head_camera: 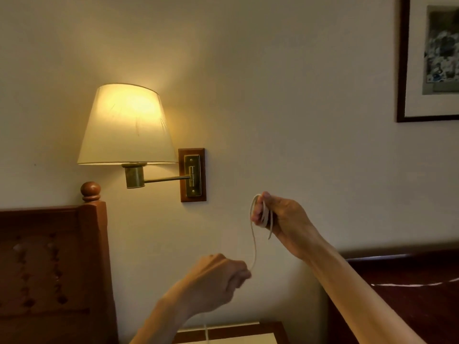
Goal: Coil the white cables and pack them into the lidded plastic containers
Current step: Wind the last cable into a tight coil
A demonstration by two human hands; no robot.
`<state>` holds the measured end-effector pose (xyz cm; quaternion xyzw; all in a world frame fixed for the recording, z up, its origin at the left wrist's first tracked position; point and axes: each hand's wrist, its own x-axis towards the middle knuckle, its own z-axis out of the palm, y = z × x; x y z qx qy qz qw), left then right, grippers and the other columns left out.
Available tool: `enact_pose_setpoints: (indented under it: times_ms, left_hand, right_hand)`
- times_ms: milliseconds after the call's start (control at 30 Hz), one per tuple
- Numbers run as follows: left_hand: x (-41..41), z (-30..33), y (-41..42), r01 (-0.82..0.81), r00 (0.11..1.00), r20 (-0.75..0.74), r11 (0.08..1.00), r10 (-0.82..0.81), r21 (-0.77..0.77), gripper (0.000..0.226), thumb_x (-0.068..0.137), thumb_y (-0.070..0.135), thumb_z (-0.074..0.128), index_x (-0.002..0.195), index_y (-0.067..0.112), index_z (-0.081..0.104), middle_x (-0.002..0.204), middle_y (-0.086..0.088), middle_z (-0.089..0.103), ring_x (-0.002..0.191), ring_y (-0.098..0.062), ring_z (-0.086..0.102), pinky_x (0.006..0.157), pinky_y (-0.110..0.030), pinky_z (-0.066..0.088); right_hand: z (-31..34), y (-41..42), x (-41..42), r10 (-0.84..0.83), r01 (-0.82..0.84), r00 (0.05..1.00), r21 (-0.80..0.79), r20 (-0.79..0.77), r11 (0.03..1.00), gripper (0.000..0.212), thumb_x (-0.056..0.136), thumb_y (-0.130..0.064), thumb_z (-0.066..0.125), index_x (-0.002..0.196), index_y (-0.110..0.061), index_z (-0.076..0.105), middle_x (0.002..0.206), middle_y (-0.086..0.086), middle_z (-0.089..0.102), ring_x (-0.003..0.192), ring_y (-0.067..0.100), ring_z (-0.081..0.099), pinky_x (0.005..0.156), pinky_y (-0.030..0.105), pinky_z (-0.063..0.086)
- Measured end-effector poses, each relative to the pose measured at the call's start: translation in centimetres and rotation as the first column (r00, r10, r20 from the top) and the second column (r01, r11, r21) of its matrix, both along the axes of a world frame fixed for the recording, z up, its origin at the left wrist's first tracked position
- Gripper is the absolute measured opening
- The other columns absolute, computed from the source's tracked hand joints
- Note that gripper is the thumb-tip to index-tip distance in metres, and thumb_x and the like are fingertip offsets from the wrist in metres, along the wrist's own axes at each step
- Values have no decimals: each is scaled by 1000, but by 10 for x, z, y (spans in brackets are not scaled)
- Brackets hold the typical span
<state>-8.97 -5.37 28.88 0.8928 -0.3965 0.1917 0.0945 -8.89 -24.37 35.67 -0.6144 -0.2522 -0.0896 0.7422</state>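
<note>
White cable (253, 240): thin, light, limp; loops likely to spring loose. Right hand (280, 217) fingers closed round small coil; left hand (218, 279) pinches free strand below, feeding slack

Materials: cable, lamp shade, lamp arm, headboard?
Cable: white, thin and limp, probably plastic-sheathed; it droops between both hands. Shade: cream fabric or paper, glowing through. Lamp arm: brass-look metal, dull sheen. Headboard: reddish wood, carved and varnished.
</note>
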Motion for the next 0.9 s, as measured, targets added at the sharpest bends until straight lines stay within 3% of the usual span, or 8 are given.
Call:
enact_pose_setpoints:
  times_ms: [100,233,433,567,667,800,833,900]
  left_hand:
    - [-21,24,-7,94,987,132,995,-93,-7,29,101,41,34,86,29,55,70,11,59,62,-7,57,67,-23,48]
    - [-24,48,2,152,921,379,981,-95,-124,25,99,38,37,95,27,59,65,19,52,51,0,49,57,-5,32]
    - [-1,62,16,79,870,491,966,53,-245,28,100,40,39,90,23,60,66,19,45,53,0,46,56,-7,32]
    - [20,49,21,154,936,351,912,-13,-379,26,100,42,38,86,27,53,67,18,50,57,0,50,58,-8,33]
    - [36,30,31,173,962,271,849,-37,-500,33,101,46,32,80,26,48,64,14,49,55,-6,50,55,-15,35]
    - [50,-18,46,-11,996,70,822,62,-570,28,101,41,36,76,36,49,69,15,55,62,-6,55,58,-27,45]
    - [49,-29,45,-91,995,-18,842,97,-532,29,101,33,38,75,37,51,73,14,57,68,-4,57,65,-32,50]
    - [34,-39,36,-253,963,-156,937,220,-240,28,100,25,41,84,36,60,88,13,65,86,-8,63,84,-40,51]
  right_hand:
    - [-14,14,1,-85,99,993,-168,85,981,36,102,-26,45,85,-1,65,75,11,70,70,21,66,71,31,53]
    - [-25,23,-6,-170,220,969,-321,178,921,36,102,-27,46,77,-12,67,63,0,66,61,13,60,64,28,47]
    - [-30,27,-19,-12,26,999,-300,47,953,44,105,-30,35,83,-6,65,61,4,63,60,14,58,67,24,49]
    - [-24,20,-24,141,-164,981,-178,-133,970,44,105,-30,33,83,-7,64,59,4,57,57,12,53,65,22,47]
    - [-14,11,-27,349,-325,907,136,-237,936,39,105,-27,33,85,-5,58,58,3,50,53,13,48,59,23,48]
    - [-7,0,-19,360,-282,902,307,-239,909,29,96,-27,46,85,-4,60,63,3,56,55,12,55,60,25,54]
    - [-7,-1,-14,334,-247,911,326,-242,912,28,95,-27,47,86,-3,60,65,3,58,56,13,57,62,25,55]
    - [-9,0,-5,242,-171,943,293,-226,941,31,98,-26,46,87,-2,61,69,6,61,60,15,60,65,26,56]
